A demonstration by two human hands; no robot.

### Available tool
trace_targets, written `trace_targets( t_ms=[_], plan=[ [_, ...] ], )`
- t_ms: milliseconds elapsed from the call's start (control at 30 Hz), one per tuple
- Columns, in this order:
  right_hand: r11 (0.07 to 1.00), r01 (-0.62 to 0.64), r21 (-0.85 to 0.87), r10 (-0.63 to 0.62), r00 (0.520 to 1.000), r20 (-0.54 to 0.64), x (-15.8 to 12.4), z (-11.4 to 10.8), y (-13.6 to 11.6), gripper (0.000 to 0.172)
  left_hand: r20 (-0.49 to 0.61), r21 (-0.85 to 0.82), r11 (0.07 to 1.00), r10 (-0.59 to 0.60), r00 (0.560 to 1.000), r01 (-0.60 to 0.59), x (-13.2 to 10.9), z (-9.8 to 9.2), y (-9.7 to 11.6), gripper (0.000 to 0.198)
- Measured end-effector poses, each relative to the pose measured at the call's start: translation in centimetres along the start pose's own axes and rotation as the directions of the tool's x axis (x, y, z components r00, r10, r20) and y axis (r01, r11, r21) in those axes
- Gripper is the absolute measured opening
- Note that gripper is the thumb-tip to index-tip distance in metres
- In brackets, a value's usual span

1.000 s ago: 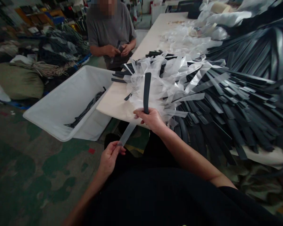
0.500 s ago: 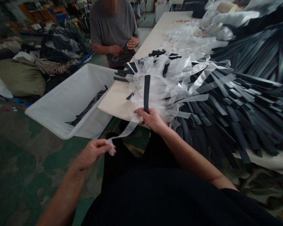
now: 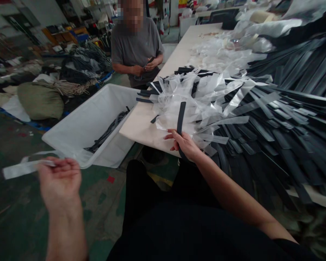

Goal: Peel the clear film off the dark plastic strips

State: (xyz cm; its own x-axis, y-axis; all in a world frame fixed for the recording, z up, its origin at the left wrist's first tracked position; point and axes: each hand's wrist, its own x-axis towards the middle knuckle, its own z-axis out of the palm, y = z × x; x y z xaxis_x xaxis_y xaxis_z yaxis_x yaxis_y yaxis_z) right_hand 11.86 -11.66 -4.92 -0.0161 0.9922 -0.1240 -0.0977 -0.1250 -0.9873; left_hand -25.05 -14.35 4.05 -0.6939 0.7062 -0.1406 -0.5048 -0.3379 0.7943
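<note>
My left hand (image 3: 61, 177) is at the left, over the floor, with a strip of clear plastic film (image 3: 20, 169) pinched between thumb and fingers. The film sticks out to the left, and part of it loops behind toward the bin. By the table corner, my right hand (image 3: 186, 145) holds a flat black strip (image 3: 181, 117) that stands upright past the thumb, its lower part partly hidden by the palm. Some of the right fingers are spread. Beyond this hand lies a heap of crumpled clear film strips (image 3: 176, 94) on the table.
A white plastic bin (image 3: 78, 119) with some black strips inside stands left of the pale table (image 3: 136, 127). Many black strips (image 3: 271, 145) cover the table's right side. A person in a grey shirt (image 3: 137, 47) works across the bin, holding a dark strip.
My left hand has swung out to the left with the film, which no longer stretches to my right hand. The right hand still holds the black strip, its fingers looser.
</note>
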Motion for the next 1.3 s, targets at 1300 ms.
trace_targets(
  t_ms=[1300],
  plan=[
    [0.918, -0.014, -0.397, 0.285, 0.719, 0.634, -8.4, 4.9, 0.2, 0.059, 0.050, -0.041, 0.772, -0.632, 0.773, 0.634, -9.3, -0.6, -13.0, 0.023]
  ],
)
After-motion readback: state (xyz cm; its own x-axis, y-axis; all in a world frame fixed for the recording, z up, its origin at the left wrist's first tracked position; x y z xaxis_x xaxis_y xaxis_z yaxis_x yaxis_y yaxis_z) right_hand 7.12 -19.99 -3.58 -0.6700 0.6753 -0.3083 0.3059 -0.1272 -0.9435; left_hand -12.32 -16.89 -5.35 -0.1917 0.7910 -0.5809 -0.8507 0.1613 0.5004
